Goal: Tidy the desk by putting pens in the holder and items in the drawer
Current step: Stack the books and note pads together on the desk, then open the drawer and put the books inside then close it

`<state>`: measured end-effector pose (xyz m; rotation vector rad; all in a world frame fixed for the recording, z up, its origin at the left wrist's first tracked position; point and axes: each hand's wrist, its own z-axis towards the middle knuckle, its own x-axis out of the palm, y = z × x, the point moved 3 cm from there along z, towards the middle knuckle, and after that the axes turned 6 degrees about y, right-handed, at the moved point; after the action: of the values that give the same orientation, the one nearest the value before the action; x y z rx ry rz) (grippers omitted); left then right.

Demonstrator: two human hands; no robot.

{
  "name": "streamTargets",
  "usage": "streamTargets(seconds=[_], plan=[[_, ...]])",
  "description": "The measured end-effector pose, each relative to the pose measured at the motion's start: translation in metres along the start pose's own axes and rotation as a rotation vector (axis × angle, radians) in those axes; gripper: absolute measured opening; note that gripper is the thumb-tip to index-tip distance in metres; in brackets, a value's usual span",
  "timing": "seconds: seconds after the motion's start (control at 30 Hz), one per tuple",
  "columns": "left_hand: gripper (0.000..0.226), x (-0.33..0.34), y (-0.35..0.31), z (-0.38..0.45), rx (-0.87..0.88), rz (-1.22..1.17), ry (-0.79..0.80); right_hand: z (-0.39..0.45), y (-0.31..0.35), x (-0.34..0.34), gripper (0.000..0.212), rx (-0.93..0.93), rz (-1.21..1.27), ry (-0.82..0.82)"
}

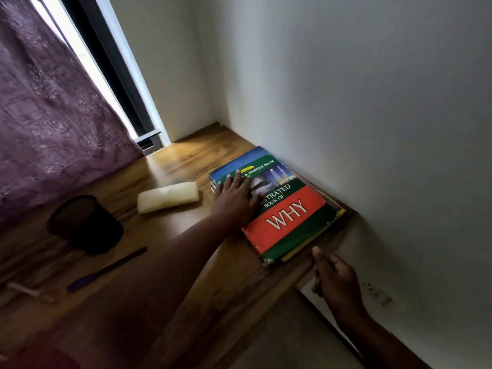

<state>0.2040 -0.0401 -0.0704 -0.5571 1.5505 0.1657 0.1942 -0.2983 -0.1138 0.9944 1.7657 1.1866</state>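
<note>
Pens lie loose near the desk's left edge: a pale, blurred stick-like item (pixel 29 290), too smeared to identify, and beside it a slim dark pen with a purple end (pixel 106 270), flat on the brown wood-grain desk (pixel 165 262). Just beyond them stands the black mesh cylindrical pen holder (pixel 85 225), upright and seemingly without pens, though its inside is dim. Toward the middle of the desk rests a cream oblong soft case (pixel 168 197), well apart from the holder and near the books.

Against the wall along the desk's right edge sits a stack of hardcover books (pixel 287 217), topped by a green and red one reading "BOOK OF WHY". The left hand (pixel 235 199) lies flat on the cover, fingers spread and pressing down, pinching nothing. The right hand (pixel 334 278) hangs just off the desk's near right corner, fingers loosely curled and holding nothing, close to the stack's near corner but apart from it.

The step looks like squaring or lifting the stack. Done well, the left palm would keep the books from sliding while the right fingers get under the near corner, taking the lower books too, not only the top cover. No drawer is visible.
</note>
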Motion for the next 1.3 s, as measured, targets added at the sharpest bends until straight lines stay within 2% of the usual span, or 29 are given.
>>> streamTargets(seconds=[0.07, 0.17, 0.23, 0.33, 0.43, 0.5, 0.63, 0.8, 1.0, 1.17, 1.23, 1.3], plan=[[0.066, 0.005, -0.004, -0.015, 0.022, -0.015, -0.014, -0.016, -0.026, 0.01, 0.042, 0.186, 0.175, -0.014], [0.068, 0.012, -0.007, -0.038, 0.049, -0.056, -0.017, -0.031, -0.064, 0.038, 0.036, 0.572, 0.414, 0.086], [0.076, 0.02, -0.006, -0.057, 0.051, -0.092, -0.011, -0.043, -0.087, 0.058, 0.049, 0.747, 0.553, 0.161], [0.088, 0.031, -0.003, -0.085, 0.045, -0.083, -0.011, -0.057, -0.115, 0.079, 0.073, 0.881, 0.72, 0.201], [0.084, 0.037, 0.001, -0.105, 0.038, -0.056, 0.039, -0.066, -0.124, 0.096, 0.079, 0.897, 0.884, 0.311], [0.087, 0.038, 0.003, -0.118, 0.027, -0.005, 0.073, -0.068, -0.13, 0.102, 0.074, 0.873, 0.951, 0.283], [0.079, 0.039, 0.01, -0.148, 0.011, 0.103, 0.118, -0.077, -0.136, 0.109, 0.067, 0.821, 0.93, 0.309], [0.073, 0.044, 0.022, -0.197, -0.004, 0.083, 0.138, -0.085, -0.137, 0.104, 0.055, 0.764, 0.907, 0.282], [0.07, 0.048, 0.037, -0.251, -0.052, 0.103, 0.128, -0.11, -0.124, 0.094, 0.041, 0.7, 0.876, 0.326], [0.068, 0.053, 0.045, -0.283, -0.087, 0.135, 0.16, -0.138, -0.147, 0.056, 0.051, 0.744, 0.877, 0.316], [0.067, 0.055, 0.045, -0.29, -0.116, 0.16, 0.161, -0.152, -0.15, 0.036, 0.066, 0.76, 0.895, 0.303], [0.066, 0.055, 0.045, -0.294, -0.15, 0.173, 0.155, -0.163, -0.151, 0.018, 0.065, 0.791, 0.91, 0.307]])
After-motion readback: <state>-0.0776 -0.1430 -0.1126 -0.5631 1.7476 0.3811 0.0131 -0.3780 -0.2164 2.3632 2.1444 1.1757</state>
